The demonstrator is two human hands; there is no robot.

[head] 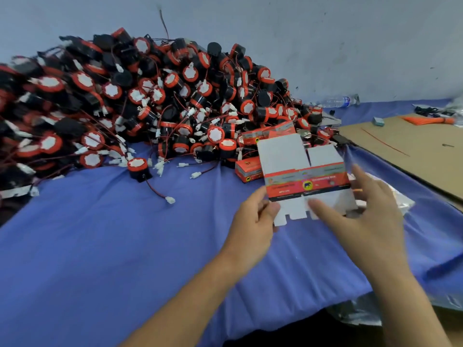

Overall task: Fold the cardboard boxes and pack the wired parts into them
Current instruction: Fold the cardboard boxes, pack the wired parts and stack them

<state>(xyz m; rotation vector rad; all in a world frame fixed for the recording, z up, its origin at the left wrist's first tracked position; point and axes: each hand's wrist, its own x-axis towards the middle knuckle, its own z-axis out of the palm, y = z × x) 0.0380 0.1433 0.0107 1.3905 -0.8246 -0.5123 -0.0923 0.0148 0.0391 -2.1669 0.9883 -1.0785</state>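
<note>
Printing on the flat cardboard box (307, 184) is where I look first: an orange-red band across the middle, a yellow disc with a dark animal silhouette, and lines of lettering too blurred for me to read. Its white flaps stand open at top and bottom. Two or three small boxes (248, 169) with the same orange print lie at the foot of the heap, their writing just as unreadable.

My left hand (253, 217) pinches the box's lower left corner, thumb on the printed face and fingers curled behind. My right hand (363, 211) is spread wide in front of the box's right side. Its forefinger stretches straight across the lower white flap, its thumb points up near the right edge, and I see no finger curled round anything. The box is held up above the right half of the blue cloth (100, 246) that covers the surface.

The wired parts (150, 101), black drums with orange rims, white faces, red-and-black leads and white plugs, are heaped from the far left edge up against the wall. One loose part (139, 169) sits just in front of the heap. A brown cardboard sheet (413, 151) lies along the right edge, and a water bottle (338, 101) lies on its side at the far right by the wall.
</note>
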